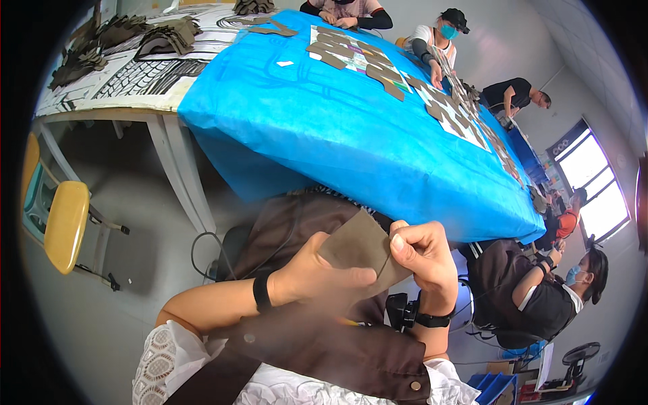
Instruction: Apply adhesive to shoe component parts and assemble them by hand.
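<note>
A brownish-grey piece of fabric [356,241] is stretched between my two hands, above my lap and in front of the brown apron [324,347]. My left hand [312,273] grips its left side, thumb lying across the front and the other fingers behind. At the upper right edge, my right hand [426,256] pinches the piece between thumb and bent fingers. A fold or seam line runs down the cloth near the right thumb. Part of the lower edge is blurred. Black bands circle both wrists, and a small black device [403,310] sits by the right one.
Ahead stands a table under a blue cover [270,121], with several grey-brown cut pieces [358,57] on printed sheets. Stacked pieces [165,37] lie far left. A yellow chair [66,226] stands left. A masked co-worker [540,290] sits close on the right; others work farther off.
</note>
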Motion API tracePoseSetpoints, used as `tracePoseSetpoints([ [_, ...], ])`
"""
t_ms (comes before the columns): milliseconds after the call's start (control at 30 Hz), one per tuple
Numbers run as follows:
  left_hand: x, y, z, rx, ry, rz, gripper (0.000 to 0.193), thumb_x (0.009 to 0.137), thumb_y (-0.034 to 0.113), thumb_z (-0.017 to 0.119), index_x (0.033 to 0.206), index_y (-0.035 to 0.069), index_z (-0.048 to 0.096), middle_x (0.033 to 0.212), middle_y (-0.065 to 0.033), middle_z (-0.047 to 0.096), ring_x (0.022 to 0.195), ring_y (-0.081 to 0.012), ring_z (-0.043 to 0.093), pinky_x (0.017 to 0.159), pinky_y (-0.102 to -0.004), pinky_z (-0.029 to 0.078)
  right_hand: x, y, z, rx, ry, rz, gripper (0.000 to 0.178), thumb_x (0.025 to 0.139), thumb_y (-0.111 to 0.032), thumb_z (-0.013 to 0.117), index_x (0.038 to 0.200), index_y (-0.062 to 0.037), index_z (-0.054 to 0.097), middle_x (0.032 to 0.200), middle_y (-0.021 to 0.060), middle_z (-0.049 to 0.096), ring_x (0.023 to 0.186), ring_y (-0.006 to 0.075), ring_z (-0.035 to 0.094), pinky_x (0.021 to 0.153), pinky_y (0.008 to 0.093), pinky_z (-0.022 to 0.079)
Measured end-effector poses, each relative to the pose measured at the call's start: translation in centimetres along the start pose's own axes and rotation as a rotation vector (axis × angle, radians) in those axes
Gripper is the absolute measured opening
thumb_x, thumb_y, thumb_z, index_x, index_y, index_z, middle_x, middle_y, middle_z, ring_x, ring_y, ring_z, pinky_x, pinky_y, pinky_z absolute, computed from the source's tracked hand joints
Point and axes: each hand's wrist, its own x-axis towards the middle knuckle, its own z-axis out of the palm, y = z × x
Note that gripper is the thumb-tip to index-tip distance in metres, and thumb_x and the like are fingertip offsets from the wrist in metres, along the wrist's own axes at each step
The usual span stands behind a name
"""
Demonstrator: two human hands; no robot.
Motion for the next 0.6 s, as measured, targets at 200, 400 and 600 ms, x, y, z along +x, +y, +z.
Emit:
tracePoseSetpoints([
  [200,-0.1,-0.3,-0.4,-0.174,0.048,-0.051,0.054,0.098,0.052,0.056,0.110,0.000,0.068,0.095,-0.0049,0.069,0.085,-0.0084,0.062,0.072,-0.0251,0.050,-0.6,0.2,0.3,0.091,0.115,0.015,0.048,0.103,-0.031,0.049,0.078,0.0053,0.069,0.064,0.0058,0.058,0.064,0.0103,0.050,0.060,0.0272,0.038],
  [400,0.1,-0.5,0.1,-0.325,0.174,0.009,0.057,0.103,0.049,0.044,0.112,-0.003,0.066,0.102,-0.0072,0.069,0.092,-0.0099,0.062,0.080,-0.0261,0.050,-0.9,-0.2,-0.3,-0.144,0.085,-0.062,0.054,0.104,-0.036,0.041,0.087,0.0049,0.072,0.072,0.0101,0.065,0.065,0.0154,0.055,0.064,0.0300,0.043],
  [600,0.0,-0.6,-0.4,-0.329,0.195,0.007,0.055,0.103,0.049,0.045,0.112,-0.002,0.066,0.104,-0.0064,0.068,0.097,-0.0103,0.062,0.082,-0.0260,0.050,-1.2,-0.2,-0.3,-0.356,0.075,-0.195,0.029,0.091,-0.026,0.064,0.094,0.0021,0.071,0.078,0.0130,0.068,0.071,0.0239,0.058,0.073,0.0347,0.045],
])
